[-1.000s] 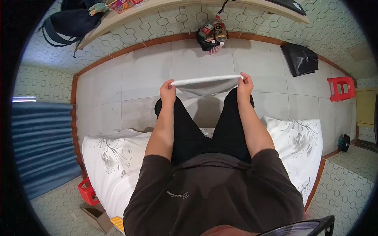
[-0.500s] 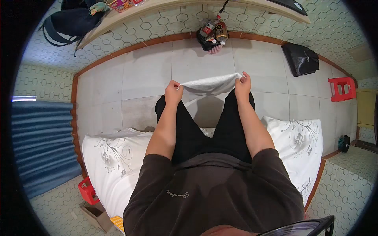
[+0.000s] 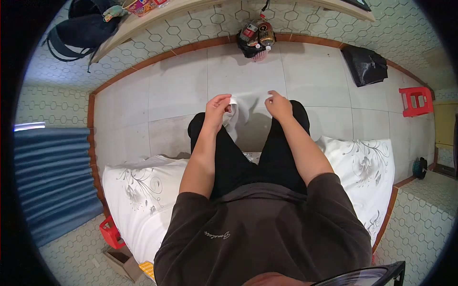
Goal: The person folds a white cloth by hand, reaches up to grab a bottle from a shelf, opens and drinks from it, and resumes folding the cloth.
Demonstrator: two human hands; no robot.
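My left hand (image 3: 218,109) is closed, pinching a white cloth (image 3: 242,110) between thumb and fingers. The cloth hangs down in folds from that grip, above and between my knees. Its right part is smeared by motion and stretches toward my right hand (image 3: 279,107). On that hand the index finger points out, apart from the thumb, and the other fingers are curled. No cloth shows clearly between those fingertips.
I sit on a bed with a white flowered sheet (image 3: 138,190). By the far wall stands a small bin (image 3: 259,56) with bottles in its black bag. A black bag (image 3: 365,66) and a red stool (image 3: 416,101) are at the right. Above the wall runs a wooden shelf (image 3: 191,16).
My hands have come closer together, the right one moving left. The cloth, stretched between both hands before, now hangs from my left hand; its right end has come away from my right fingertips.
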